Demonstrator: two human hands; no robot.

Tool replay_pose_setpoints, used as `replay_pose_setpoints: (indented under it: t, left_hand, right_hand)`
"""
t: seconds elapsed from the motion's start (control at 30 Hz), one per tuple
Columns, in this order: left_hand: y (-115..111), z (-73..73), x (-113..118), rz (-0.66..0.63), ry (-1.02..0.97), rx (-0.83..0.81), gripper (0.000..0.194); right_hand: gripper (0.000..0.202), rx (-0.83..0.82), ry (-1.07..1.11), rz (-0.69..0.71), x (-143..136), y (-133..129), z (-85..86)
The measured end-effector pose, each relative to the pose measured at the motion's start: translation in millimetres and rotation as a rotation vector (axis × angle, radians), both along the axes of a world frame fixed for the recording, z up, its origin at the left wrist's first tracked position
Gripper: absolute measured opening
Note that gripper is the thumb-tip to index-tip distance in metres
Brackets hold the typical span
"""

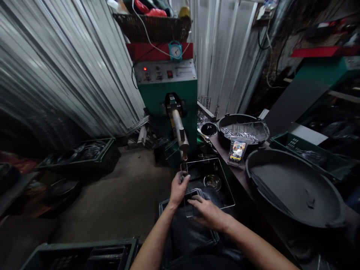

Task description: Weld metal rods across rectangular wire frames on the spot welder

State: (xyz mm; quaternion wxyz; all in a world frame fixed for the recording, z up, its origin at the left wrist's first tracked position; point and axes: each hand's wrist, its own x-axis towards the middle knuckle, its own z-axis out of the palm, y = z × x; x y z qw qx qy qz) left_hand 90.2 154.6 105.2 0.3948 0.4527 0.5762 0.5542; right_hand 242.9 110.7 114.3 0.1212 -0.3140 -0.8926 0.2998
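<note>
A thin rectangular wire frame (227, 181) is held out in front of me, its far left corner at the electrode tip (184, 156) of a green spot-welding machine (152, 95). My left hand (178, 188) is closed in a pinch on the frame's left side, just below the tip. My right hand (208, 213) has its fingers curled at the near left part of the frame, its thumb side partly hidden. Beneath both hands, more wire frames (161, 210) lie stacked over my dark-covered lap.
To the right, a large round black tray (298, 187) holds dark rods; a second round tray (221, 129) holds short wires. A phone (237, 150) stands between them. Green crates (108, 153) sit at left and near front (45, 245). A small metal bowl (212, 182) lies beyond my hands.
</note>
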Motion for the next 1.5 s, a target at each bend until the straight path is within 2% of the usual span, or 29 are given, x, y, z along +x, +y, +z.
replay_pose_setpoints:
  t: [0.17,0.4,0.63,0.8,0.9,1.1,1.17,1.27,1.3,1.5]
  left_hand:
    - [12.7,-1.8,-0.4,-0.022,-0.08,-0.031,0.03]
    - [22.6,-3.5,-1.9,0.018,-0.105,-0.048,0.031]
    - [20.2,-5.0,-0.1,0.01,-0.164,-0.101,0.034]
    - [9.4,-2.9,-1.7,-0.138,-0.285,-0.172,0.036]
    - [12.5,-0.2,-5.4,-0.153,-0.308,-0.17,0.035]
    - [44.9,3.5,-23.9,-0.17,-0.299,-0.124,0.031]
    - [59.2,4.4,-31.3,-0.147,-0.304,-0.112,0.031]
    - [81.2,6.4,-39.3,-0.114,-0.334,-0.09,0.032]
    - [88.5,7.0,-41.0,-0.107,-0.346,-0.087,0.032]
    - [127.4,5.6,-48.6,-0.019,-0.376,-0.075,0.032]
  right_hand:
    - [0.056,0.027,0.041,0.009,-0.8,13.6,3.4]
    - [0.056,0.022,0.065,0.042,-0.8,24.8,16.4]
    - [0.055,0.01,0.076,0.015,-0.5,22.1,13.5]
    - [0.056,0.022,0.061,0.015,-1.7,22.4,8.2]
    - [0.055,0.029,0.026,0.012,-6.4,31.1,8.1]
    - [0.076,0.122,0.009,-0.032,-6.9,64.2,16.4]
    - [0.065,0.17,-0.005,-0.083,-2.7,78.0,17.4]
    - [0.024,0.214,0.012,-0.129,1.2,100.1,16.0]
    - [0.017,0.221,0.035,-0.133,1.1,107.4,15.2]
    - [0.014,0.286,0.174,-0.191,-7.7,144.0,11.2]
